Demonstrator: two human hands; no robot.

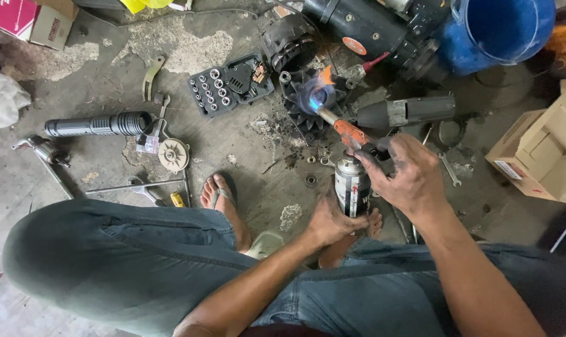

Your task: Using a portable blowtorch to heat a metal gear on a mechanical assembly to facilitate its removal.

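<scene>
So down at 6 o'clock it's just knees in blue jeans (127,256) and a foot in a flip-flop (223,200) on the concrete floor (33,187). Just past that, dead centre, the left hand (328,223) is wrapped around the bottom of a silver gas canister (351,184), fingers closed on it, and the right hand (407,175) grips the top where the orange torch head (348,132) screws on, both pretty grimy. The torch is tilted toward 11 o'clock, with a blue flame tipped orange landing right in the middle of a black finned alternator housing (314,103). Tight spot: a black socket set tray (230,84) at 10 o'clock of the housing, a grey cylinder (407,111) at 3, a big black motor (364,28) and blue bucket (501,28) up at 1. Cardboard boxes (545,156) hem in the right edge; most bare floor is off to the left.
</scene>
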